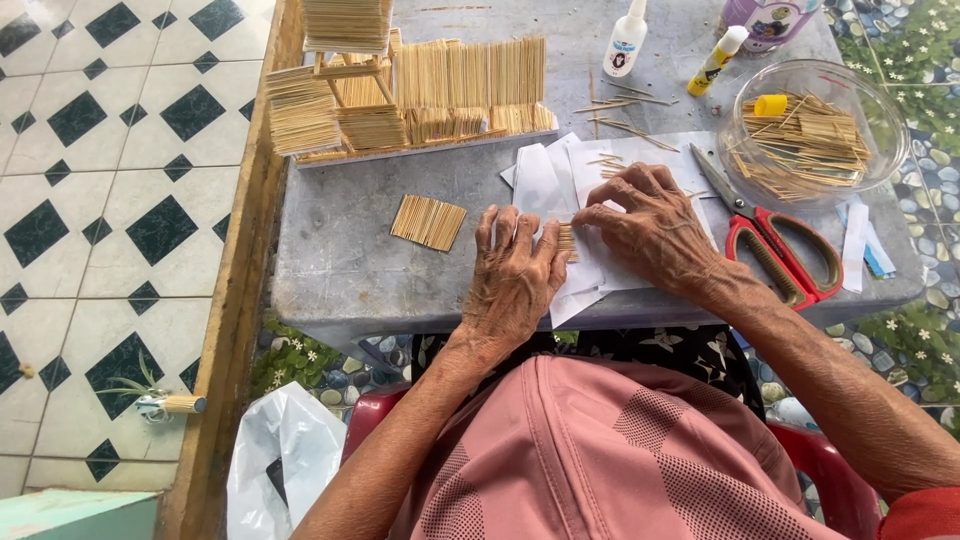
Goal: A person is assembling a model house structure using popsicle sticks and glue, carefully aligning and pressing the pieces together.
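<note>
on the grey table (340,250), at its near edge, both hands work a small row of thin wooden sticks (567,243) laid on white paper sheets (545,180). the left hand (512,280) lies flat, palm down, fingers spread and extended, pressing the paper and the left end of the row; it grips nothing. the right hand (650,225) is curled, fingertips bunched against the right side of the row, touching the sticks rather than lifting them; whether any single stick is pinched cannot be told

progress, as judged: one finished flat panel of sticks (428,221) lies at nine o'clock from the left hand, well apart from it. a larger stick structure (400,90), with fence-like walls and stacked panels, stands at eleven o'clock near the far left edge and appears well advanced. the row under the hands is narrow, so this panel looks early in its making

supply remains: a clear bowl (890,120) at two o'clock holds many loose sticks, and a few more lie scattered beside it. two glue bottles (625,40) stand at twelve o'clock, untouched. red-handled scissors (775,240) rest at three o'clock, just beside the right wrist, not in use
</note>
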